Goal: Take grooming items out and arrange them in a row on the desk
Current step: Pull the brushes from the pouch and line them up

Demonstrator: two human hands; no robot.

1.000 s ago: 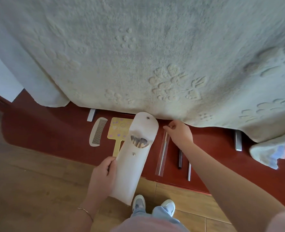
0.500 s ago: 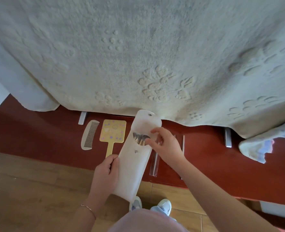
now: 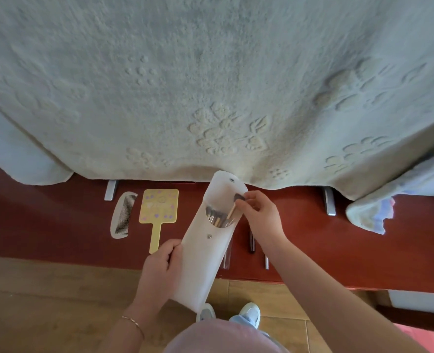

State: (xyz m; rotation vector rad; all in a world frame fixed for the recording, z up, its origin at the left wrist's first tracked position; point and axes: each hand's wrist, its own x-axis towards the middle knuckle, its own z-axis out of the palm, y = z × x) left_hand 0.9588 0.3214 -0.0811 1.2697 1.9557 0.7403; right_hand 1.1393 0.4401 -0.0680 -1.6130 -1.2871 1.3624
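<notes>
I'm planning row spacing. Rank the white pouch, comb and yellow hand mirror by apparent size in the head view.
1. white pouch, though held nearer the camera, so inflated.
2. yellow hand mirror.
3. comb, similar in length to the mirror but narrower.

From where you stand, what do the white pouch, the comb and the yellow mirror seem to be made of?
The pouch looks like matte, slightly translucent soft plastic or silicone, with metal snap studs. The comb seems to be pale, hard plastic with fine moulded teeth. The yellow mirror, lying back side up, looks like smooth, flat plastic with printed purple dots, though painted wood is possible.
</notes>
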